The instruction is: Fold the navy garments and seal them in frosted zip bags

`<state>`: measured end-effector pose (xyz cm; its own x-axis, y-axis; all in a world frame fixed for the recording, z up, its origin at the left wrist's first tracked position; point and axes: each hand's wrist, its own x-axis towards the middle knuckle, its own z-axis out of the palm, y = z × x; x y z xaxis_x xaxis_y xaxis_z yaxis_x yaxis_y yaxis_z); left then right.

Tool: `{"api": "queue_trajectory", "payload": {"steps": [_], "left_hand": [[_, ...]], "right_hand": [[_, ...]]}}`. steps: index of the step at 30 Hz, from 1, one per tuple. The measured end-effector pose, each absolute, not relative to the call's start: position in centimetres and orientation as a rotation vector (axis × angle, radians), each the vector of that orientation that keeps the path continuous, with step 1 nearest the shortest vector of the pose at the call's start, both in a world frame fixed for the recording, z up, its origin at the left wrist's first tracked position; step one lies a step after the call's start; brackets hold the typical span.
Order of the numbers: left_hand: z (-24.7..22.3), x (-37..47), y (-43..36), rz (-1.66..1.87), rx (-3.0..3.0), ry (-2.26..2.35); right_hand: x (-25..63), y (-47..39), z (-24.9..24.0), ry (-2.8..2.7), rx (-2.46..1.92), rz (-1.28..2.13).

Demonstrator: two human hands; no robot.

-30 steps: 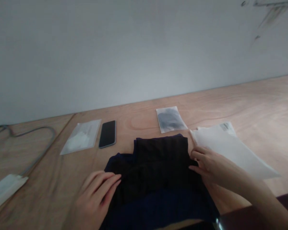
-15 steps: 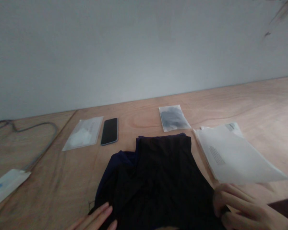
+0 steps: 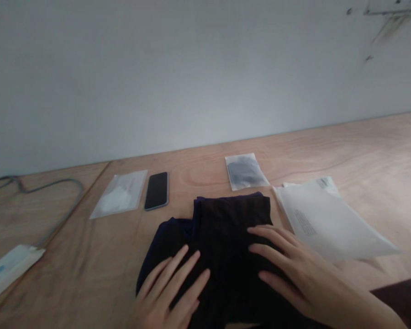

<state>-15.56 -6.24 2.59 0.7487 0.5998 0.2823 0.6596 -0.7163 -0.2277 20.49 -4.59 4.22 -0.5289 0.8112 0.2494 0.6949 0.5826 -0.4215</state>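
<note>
A dark garment [image 3: 222, 256], black with navy blue showing along its left and far edges, lies on the wooden table in front of me. Spread over its left part is my left hand [image 3: 167, 292], its fingers apart and resting on the cloth. My right hand [image 3: 294, 265] lies on the garment's right side with fingers stretched out toward the middle. Neither hand grips anything. The near end of the garment runs partly under my hands and toward the bottom of the view.
Beyond the garment are a phone [image 3: 156, 191], a clear bag with something white [image 3: 119, 194] and a small bag with dark contents [image 3: 245, 171]. Large frosted plastic bags [image 3: 332, 219] lie at right. A power strip [image 3: 12, 272] with a grey cable sits at left, and a wall [image 3: 198, 77] rises behind.
My right hand has let go of the garment's right edge and moved inward and forward onto the cloth. My left hand has slid up and right onto the garment.
</note>
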Motion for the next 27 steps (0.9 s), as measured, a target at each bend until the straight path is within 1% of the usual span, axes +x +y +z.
{"api": "queue_trajectory", "payload": {"steps": [3, 6, 10, 13, 18, 23, 27], "left_hand": [[1.8, -14.6, -4.9, -0.162, -2.534, -1.151], [0.6, -15.1, -4.3, -0.139, -2.538, -1.189], [0.4, -15.7, -4.0, -0.175, -2.56, -1.139], [1.2, -15.1, -4.1, -0.268, -2.551, -1.135], [2.3, -12.5, -4.2, -0.429, -2.619, -1.12], [1.3, -10.5, -3.8, -0.317, -2.734, -1.08], [0.7, -10.1, -3.7, -0.274, -2.786, -1.121]], "right_hand": [[19.1, -3.2, 2.0, -2.496, -1.238, 0.244], [19.1, -2.9, 0.4, -2.54, -1.27, 0.236], [19.4, -2.0, 1.0, -2.527, -1.264, 0.287], [19.5, 1.3, 2.2, -2.4, -1.276, 0.316], [19.9, 9.6, 2.1, -2.15, -1.691, 0.074], [19.6, 14.0, 0.0, -2.086, -1.887, 0.094], [19.7, 14.8, 0.2, -2.071, -1.877, 0.13]]}}
